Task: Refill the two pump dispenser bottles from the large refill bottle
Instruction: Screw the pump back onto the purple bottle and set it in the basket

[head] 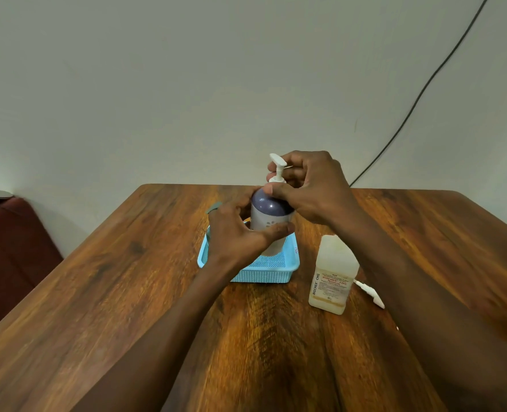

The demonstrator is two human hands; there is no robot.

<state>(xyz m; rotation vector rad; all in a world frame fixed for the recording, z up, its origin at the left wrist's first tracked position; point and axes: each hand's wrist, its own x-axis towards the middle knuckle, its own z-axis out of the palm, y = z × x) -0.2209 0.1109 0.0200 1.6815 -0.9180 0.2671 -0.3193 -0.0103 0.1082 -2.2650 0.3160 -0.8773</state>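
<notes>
Grip of left hand (237, 233) wraps the purple-shouldered pump bottle (271, 214), upright in blue basket (264, 275); right hand (314, 188) pinches its white pump (277, 163). Refill bottle (332, 278), label "BIOCHEK CHG", stands on table (97, 278) at basket's four o'clock.

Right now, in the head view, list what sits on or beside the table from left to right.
First the dark red seat → blue basket, with the pump bottle standing in it → refill bottle → white pump part lying flat.
</notes>
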